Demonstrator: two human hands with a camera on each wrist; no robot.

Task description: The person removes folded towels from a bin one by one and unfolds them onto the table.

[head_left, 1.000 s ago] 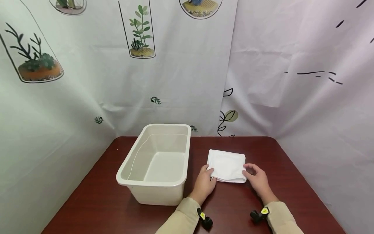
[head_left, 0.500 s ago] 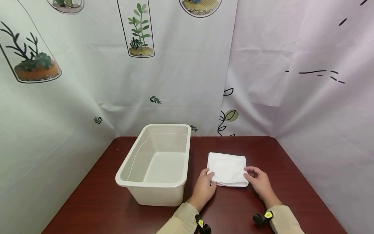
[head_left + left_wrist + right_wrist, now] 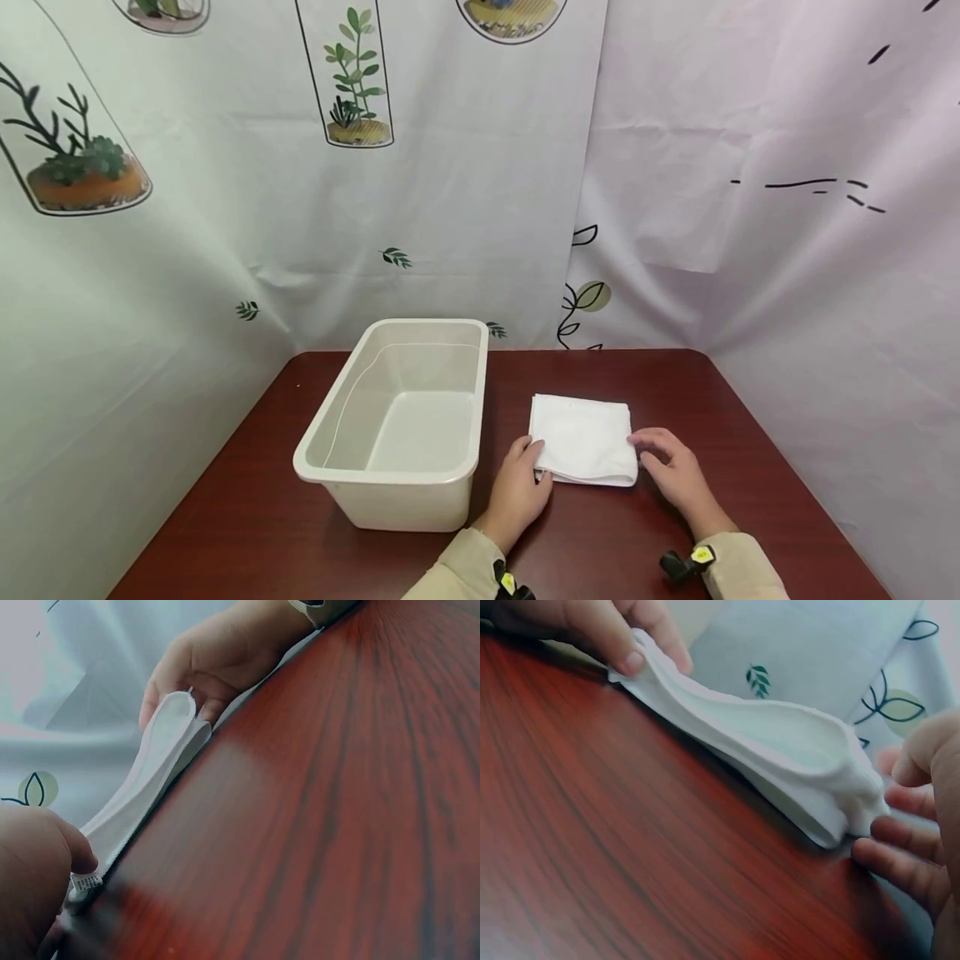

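Observation:
A white towel (image 3: 585, 440), folded into a flat, layered rectangle, lies on the table. My left hand (image 3: 517, 487) pinches its near left corner, thumb on the near side and a finger behind, as the right wrist view shows. Beside that thumb a small printed label (image 3: 87, 883) sticks out from the layers. At the opposite edge is my right hand (image 3: 675, 471), fingers loosely bent, its fingertips right at the towel's side and the thumb off the cloth. Seen from the right wrist, the fold at that end (image 3: 817, 742) gapes a little between layers.
A cream plastic tub (image 3: 390, 477) with nothing in it stands on the dark red wooden table (image 3: 592, 542), left of the towel. Printed white fabric (image 3: 480, 183) hangs behind the table and along both sides.
The towel has slid slightly towards the person, along with both hands. My right thumb has come off the towel's right edge. The tub stays in its place.

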